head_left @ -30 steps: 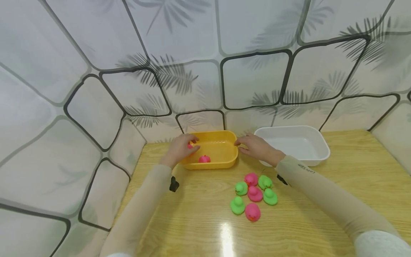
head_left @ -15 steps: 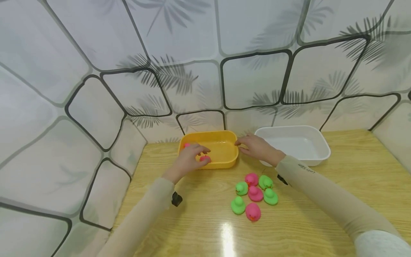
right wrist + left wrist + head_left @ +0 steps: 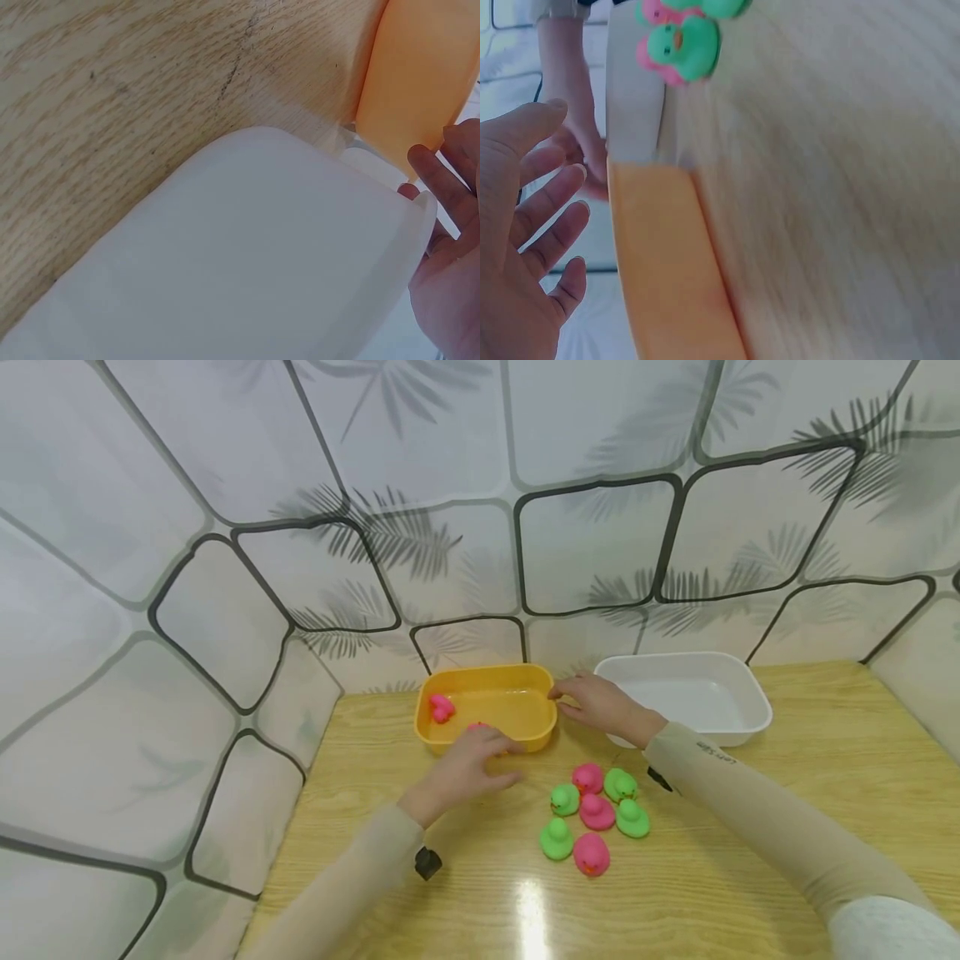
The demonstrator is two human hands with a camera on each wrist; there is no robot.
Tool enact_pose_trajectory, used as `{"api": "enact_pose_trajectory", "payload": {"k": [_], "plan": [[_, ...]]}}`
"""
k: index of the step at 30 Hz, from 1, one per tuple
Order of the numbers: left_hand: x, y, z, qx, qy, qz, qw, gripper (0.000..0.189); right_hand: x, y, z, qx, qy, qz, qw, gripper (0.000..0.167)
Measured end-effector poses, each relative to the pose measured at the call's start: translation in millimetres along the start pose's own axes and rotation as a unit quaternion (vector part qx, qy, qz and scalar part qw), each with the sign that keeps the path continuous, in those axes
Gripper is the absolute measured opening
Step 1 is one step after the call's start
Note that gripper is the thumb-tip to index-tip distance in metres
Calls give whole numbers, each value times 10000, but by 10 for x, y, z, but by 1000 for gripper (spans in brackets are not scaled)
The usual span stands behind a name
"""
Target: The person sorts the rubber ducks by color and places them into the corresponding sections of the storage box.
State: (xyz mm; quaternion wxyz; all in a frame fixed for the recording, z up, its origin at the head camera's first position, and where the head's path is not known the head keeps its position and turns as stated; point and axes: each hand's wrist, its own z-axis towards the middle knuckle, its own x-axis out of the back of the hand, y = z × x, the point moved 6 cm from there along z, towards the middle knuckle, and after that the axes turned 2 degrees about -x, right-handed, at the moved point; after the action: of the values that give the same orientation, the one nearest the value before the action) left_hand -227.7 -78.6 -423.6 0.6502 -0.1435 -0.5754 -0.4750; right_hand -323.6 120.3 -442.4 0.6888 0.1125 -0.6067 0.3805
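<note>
Fingers spread and holding nothing, my left hand [image 3: 468, 772] hovers over the near rim of the yellow bin [image 3: 517, 746], between it and the rubber ducks on the table. In the left wrist view the left hand [image 3: 532, 217] is beside the bin's outer wall. One pink rubber duck [image 3: 442, 707] lies at the left inside the bin; another pink duck [image 3: 478, 725] there is mostly hidden by the left hand. Fingertips of my right hand [image 3: 600, 703] touch the bin's right rim. In the right wrist view its fingers [image 3: 442, 176] are extended beside the orange-looking wall.
A white bin [image 3: 690, 693] stands right of the yellow one, under the right wrist. Several ducks cluster on the wooden table [image 3: 450, 893], among them a green duck [image 3: 557, 839] and a pink duck [image 3: 592, 855]. A patterned wall [image 3: 465, 568] rises behind the bins.
My left hand has moved out of the yellow bin, toward me and to the right, uncovering the pink duck at its left. The right hand has stayed at the rim.
</note>
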Motion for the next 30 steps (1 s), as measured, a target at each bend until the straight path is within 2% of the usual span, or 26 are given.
{"api": "enact_pose_trajectory", "payload": {"k": [4,11,19,26,30], "plan": [[-73,117,-4,-56,-102,-140,9998,35,-1,1,0,-16,8,2,10000,19],[-254,309,-10,-89,-515,-231,9984,35,18,-16,-11,-4,14,37,10000,19],[-431,545,-4,-525,-646,-99,9965,37,19,-4,-23,113,57,7,9999,21],[-623,645,-14,-485,-1044,45,9933,36,12,-1,-37,179,-61,-7,9998,26],[-723,691,-16,-566,-1117,142,9920,35,10,9,-48,182,-61,-80,9998,27]]}}
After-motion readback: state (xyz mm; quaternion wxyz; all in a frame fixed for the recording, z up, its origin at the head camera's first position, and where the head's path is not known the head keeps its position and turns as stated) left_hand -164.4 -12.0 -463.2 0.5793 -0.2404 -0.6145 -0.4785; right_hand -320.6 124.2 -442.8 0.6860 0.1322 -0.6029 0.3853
